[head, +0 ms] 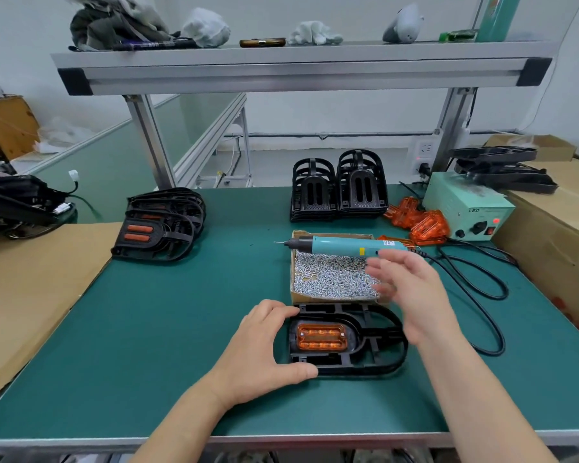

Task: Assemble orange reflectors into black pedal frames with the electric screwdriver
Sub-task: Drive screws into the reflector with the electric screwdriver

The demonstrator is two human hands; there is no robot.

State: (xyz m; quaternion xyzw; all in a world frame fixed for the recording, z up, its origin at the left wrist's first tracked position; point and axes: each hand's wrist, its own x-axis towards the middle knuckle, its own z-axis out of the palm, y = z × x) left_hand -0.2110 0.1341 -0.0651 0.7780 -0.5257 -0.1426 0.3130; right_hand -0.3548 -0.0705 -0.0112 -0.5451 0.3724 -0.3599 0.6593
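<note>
Green mat [147,329] bears the pedal frame [361,329], left hand [264,349] gripping its end; beyond it the right hand [411,295], fingers [378,272] spread and empty, should grasp the screwdriver [341,246] firmly.

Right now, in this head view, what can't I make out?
Head view only:
- Right hand: fingers motion-blurred; contact with the electric screwdriver unclear.
- Orange reflector: screws too small to judge seated.
- Pedal frame: one end covered by the left hand.
- Screw box: near right corner hidden behind the right hand.
- Power supply: label too small beyond "LED".
</note>
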